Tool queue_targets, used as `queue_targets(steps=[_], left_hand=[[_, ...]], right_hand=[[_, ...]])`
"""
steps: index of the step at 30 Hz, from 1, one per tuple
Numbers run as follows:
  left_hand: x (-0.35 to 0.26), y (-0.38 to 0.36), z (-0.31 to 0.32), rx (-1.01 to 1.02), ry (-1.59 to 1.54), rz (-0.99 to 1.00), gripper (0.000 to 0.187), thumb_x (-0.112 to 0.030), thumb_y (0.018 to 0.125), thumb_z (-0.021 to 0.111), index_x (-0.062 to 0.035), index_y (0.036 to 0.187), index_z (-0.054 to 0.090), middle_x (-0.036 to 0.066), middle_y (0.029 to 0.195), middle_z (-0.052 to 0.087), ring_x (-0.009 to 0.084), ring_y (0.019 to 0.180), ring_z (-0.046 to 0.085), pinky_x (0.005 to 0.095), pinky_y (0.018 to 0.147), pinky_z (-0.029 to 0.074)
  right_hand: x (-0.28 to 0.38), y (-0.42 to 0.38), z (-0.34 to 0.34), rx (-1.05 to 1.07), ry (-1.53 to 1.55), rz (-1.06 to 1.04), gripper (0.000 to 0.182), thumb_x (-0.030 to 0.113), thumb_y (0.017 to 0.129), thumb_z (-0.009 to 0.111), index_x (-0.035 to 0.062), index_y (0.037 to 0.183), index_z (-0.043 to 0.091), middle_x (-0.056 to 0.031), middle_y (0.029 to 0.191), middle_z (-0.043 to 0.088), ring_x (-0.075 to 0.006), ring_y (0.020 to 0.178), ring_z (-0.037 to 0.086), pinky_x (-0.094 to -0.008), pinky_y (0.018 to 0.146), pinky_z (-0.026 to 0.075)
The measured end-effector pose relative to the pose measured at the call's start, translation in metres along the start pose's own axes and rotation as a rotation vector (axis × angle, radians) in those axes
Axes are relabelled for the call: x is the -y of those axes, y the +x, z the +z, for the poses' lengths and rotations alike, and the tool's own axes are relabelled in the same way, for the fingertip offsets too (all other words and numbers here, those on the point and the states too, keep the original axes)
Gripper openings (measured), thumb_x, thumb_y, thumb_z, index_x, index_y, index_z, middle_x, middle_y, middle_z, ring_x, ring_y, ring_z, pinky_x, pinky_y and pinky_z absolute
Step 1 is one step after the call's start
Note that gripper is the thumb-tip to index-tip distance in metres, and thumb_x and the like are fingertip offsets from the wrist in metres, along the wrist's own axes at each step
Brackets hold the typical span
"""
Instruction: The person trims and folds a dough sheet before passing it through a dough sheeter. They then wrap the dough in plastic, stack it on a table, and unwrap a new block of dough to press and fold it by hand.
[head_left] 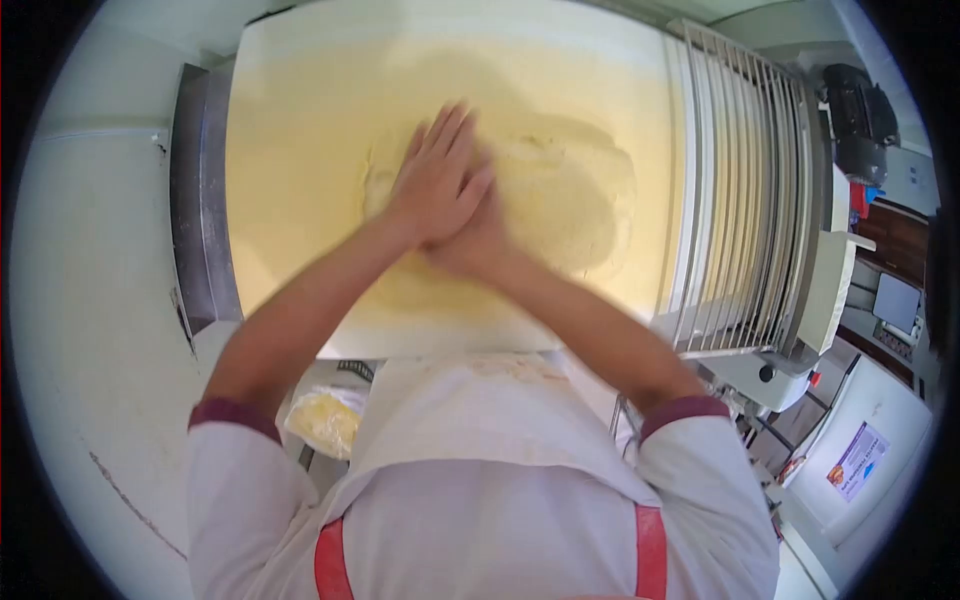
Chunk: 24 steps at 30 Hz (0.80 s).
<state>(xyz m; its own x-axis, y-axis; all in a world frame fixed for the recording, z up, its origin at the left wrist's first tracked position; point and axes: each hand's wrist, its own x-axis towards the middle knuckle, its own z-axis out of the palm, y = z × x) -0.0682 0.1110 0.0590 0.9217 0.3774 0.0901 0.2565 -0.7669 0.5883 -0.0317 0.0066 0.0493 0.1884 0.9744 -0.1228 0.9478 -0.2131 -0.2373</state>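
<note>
My left hand [442, 185] lies over my right hand [478, 235], with palms close together and fingers stretched out, pointing away from me. Motion blurs both hands a little, and the left covers much of the right. Neither shows anything held. Beneath them lies a pale, uneven slab of dough [570, 195], its outline reaching out to the right of my hands. Around the slab spreads a smooth yellow sheet [300, 130] that covers most of the white work surface [540, 30].
A metal bar grille [745, 200] borders the surface on the right. Along the left runs a steel edge [205, 200] near a white wall. A plastic bag with yellow contents [327, 422] sits below the front edge. A white container with a label [855, 455] stands at lower right.
</note>
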Motion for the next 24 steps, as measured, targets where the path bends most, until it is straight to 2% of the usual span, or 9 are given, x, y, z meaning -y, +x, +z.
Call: queue_targets(steps=[3,6,9,10,13,17,20,22,24], left_hand=[[-0.033,0.037,0.042,0.014,0.024,0.035,0.061,-0.031,0.093,0.042,-0.0030,0.146,0.031,0.018,0.155,0.025,0.0331,0.145,0.017,0.0506,0.117,0.009],[-0.036,0.081,0.060,-0.026,0.183,0.061,0.060,-0.033,0.095,0.041,-0.0051,0.147,0.031,0.018,0.154,0.026,0.0345,0.145,0.018,0.0510,0.117,0.011],[-0.028,0.070,0.085,-0.028,0.182,0.012,0.059,-0.033,0.094,0.039,-0.0039,0.146,0.033,0.017,0.154,0.027,0.0318,0.145,0.017,0.0491,0.118,0.009],[-0.023,0.081,0.087,-0.093,0.175,0.030,0.059,-0.032,0.094,0.039,-0.0031,0.145,0.033,0.017,0.154,0.027,0.0304,0.146,0.017,0.0484,0.118,0.008],[-0.025,0.078,0.077,-0.013,0.128,0.014,0.060,-0.035,0.096,0.038,-0.0050,0.147,0.031,0.018,0.155,0.025,0.0360,0.145,0.016,0.0517,0.117,0.009],[-0.051,0.027,0.061,0.086,-0.006,0.015,0.067,-0.038,0.094,0.040,-0.0016,0.149,0.026,0.019,0.156,0.021,0.0369,0.146,0.013,0.0526,0.117,0.007],[-0.072,-0.004,0.080,0.115,0.009,0.001,0.072,-0.039,0.093,0.042,0.0015,0.149,0.022,0.021,0.156,0.019,0.0363,0.146,0.011,0.0518,0.117,0.006],[-0.075,0.007,0.085,0.105,0.083,-0.014,0.074,-0.039,0.092,0.043,0.0029,0.149,0.020,0.022,0.156,0.018,0.0362,0.147,0.011,0.0512,0.117,0.005],[-0.079,-0.003,0.085,0.101,0.070,-0.005,0.073,-0.037,0.092,0.043,0.0028,0.149,0.021,0.022,0.156,0.018,0.0363,0.147,0.010,0.0512,0.117,0.005]], right_hand=[[-0.078,0.008,-0.034,0.003,-0.235,0.058,0.073,0.051,0.091,0.041,0.0104,0.150,0.024,-0.0181,0.156,0.021,-0.0312,0.145,0.012,-0.0499,0.118,0.004],[-0.130,0.043,-0.022,0.046,-0.314,0.097,0.076,0.056,0.090,0.039,0.0113,0.150,0.024,-0.0163,0.156,0.020,-0.0330,0.146,0.010,-0.0533,0.117,0.002],[-0.115,0.014,-0.004,0.165,-0.342,0.142,0.078,0.060,0.089,0.037,0.0123,0.150,0.024,-0.0145,0.157,0.019,-0.0348,0.146,0.007,-0.0568,0.116,0.000],[-0.114,0.013,-0.010,0.135,-0.316,0.137,0.079,0.060,0.089,0.037,0.0118,0.150,0.023,-0.0151,0.157,0.018,-0.0357,0.146,0.007,-0.0572,0.116,-0.001],[-0.102,0.002,-0.018,0.040,-0.263,0.116,0.081,0.060,0.088,0.038,0.0103,0.150,0.022,-0.0171,0.158,0.015,-0.0384,0.146,0.005,-0.0583,0.115,-0.001],[-0.067,-0.037,-0.007,0.041,-0.192,0.106,0.086,0.056,0.086,0.043,0.0042,0.150,0.019,-0.0206,0.157,0.014,-0.0398,0.146,0.004,-0.0579,0.115,-0.001],[-0.075,-0.069,0.004,-0.091,0.184,0.090,0.087,0.051,0.084,0.047,0.0004,0.150,0.018,-0.0226,0.157,0.014,-0.0404,0.146,0.004,-0.0567,0.116,0.000],[-0.096,-0.057,0.021,-0.161,0.147,0.043,0.088,0.049,0.083,0.050,0.0004,0.149,0.019,-0.0228,0.157,0.014,-0.0409,0.145,0.004,-0.0557,0.116,0.001],[-0.081,-0.073,0.024,-0.168,0.191,0.044,0.088,0.049,0.082,0.052,0.0005,0.149,0.021,-0.0230,0.156,0.015,-0.0412,0.145,0.006,-0.0555,0.116,0.001]])
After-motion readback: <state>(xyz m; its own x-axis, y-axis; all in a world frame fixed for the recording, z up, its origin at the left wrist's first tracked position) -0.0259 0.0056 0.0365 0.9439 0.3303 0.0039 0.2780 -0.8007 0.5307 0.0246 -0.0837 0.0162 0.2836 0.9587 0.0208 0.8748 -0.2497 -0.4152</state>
